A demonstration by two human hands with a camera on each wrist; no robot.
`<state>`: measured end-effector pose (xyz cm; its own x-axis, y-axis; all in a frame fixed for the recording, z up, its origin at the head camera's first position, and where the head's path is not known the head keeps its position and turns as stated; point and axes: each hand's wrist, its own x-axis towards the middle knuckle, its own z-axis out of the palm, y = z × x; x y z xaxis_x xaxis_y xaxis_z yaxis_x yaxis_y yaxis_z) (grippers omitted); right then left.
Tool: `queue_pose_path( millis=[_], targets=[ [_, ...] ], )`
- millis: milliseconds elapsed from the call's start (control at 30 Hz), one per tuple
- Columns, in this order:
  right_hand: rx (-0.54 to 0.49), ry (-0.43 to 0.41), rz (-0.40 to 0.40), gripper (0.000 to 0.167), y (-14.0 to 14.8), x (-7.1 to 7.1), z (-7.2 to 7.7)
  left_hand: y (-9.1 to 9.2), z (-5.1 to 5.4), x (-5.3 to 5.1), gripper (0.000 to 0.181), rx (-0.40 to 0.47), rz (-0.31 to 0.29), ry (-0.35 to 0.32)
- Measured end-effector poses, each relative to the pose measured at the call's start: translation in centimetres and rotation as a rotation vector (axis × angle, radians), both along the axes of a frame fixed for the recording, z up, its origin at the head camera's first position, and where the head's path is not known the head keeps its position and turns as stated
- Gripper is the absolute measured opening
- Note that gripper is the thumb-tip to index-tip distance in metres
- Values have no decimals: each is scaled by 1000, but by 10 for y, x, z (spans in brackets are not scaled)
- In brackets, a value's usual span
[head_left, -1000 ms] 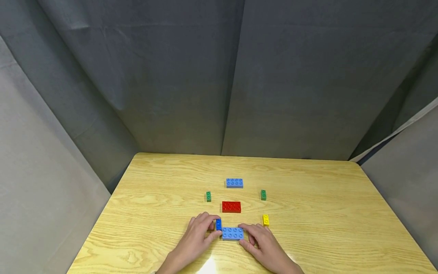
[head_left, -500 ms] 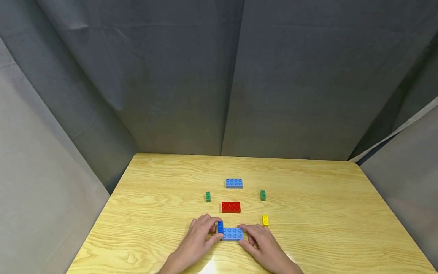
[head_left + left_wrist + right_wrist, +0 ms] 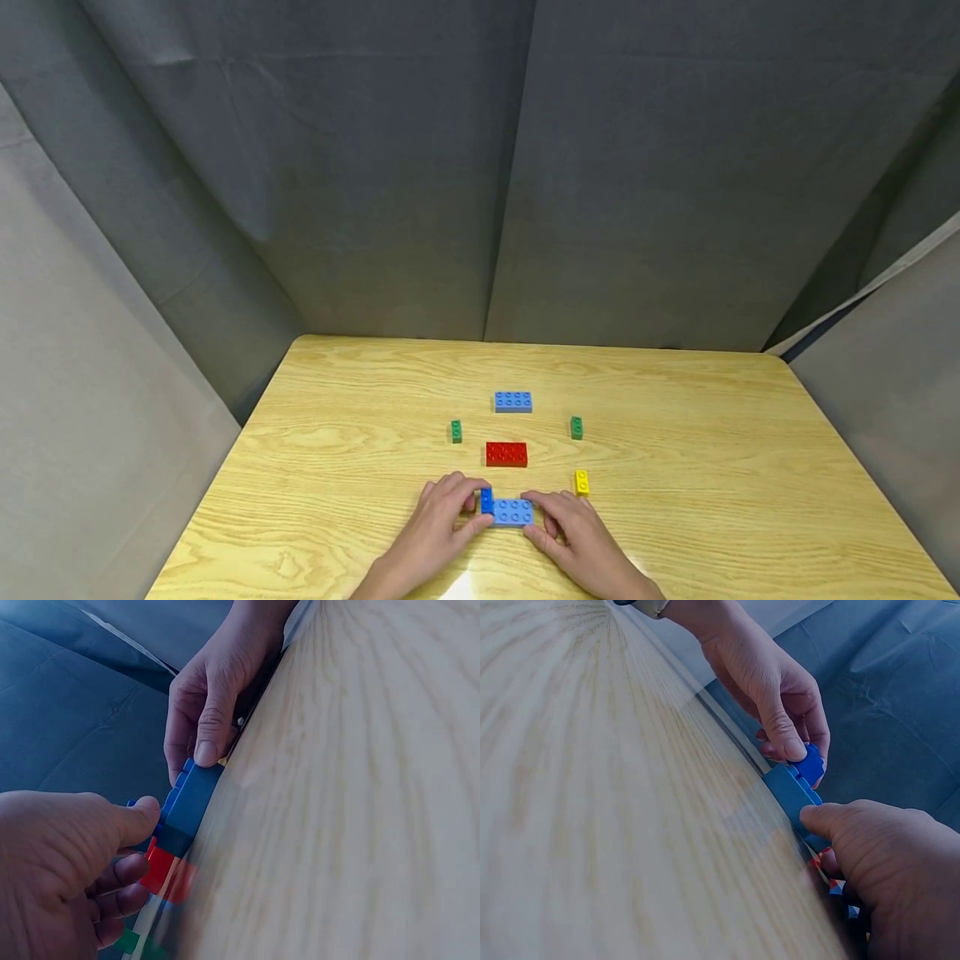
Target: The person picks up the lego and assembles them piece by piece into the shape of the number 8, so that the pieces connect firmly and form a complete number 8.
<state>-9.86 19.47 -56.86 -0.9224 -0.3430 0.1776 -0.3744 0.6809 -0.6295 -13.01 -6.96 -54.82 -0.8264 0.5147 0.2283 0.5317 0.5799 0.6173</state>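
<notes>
A small dark blue brick (image 3: 487, 500) is pinched between the thumb and forefinger of my left hand (image 3: 438, 525), over the left end of a light blue eight-stud brick (image 3: 514, 512). In the right wrist view the small brick (image 3: 807, 766) sits tilted at the larger brick's studs; whether it is pressed fully down I cannot tell. My right hand (image 3: 576, 535) holds the light blue brick's right end on the table, thumb at the near side and forefinger at the far side. Just beyond lies a red brick (image 3: 506, 454).
Farther back on the wooden table (image 3: 337, 467) lies another light blue brick (image 3: 513, 402). Small green bricks lie at left (image 3: 456, 432) and right (image 3: 576, 428). A yellow brick (image 3: 581, 482) is just beyond my right hand. Grey curtains (image 3: 390, 167) enclose the table.
My left hand has carried the small dark blue brick a little right and nearer, from beside the light blue brick to over its left end. The right hand has stayed in place.
</notes>
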Motion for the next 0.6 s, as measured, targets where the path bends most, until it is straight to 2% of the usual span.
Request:
queue_pose_path(
  millis=[600],
  targets=[
    [-17,36,-5,39,-1,0,-1,3,-3,1,41,31,-3,-26]
  ],
)
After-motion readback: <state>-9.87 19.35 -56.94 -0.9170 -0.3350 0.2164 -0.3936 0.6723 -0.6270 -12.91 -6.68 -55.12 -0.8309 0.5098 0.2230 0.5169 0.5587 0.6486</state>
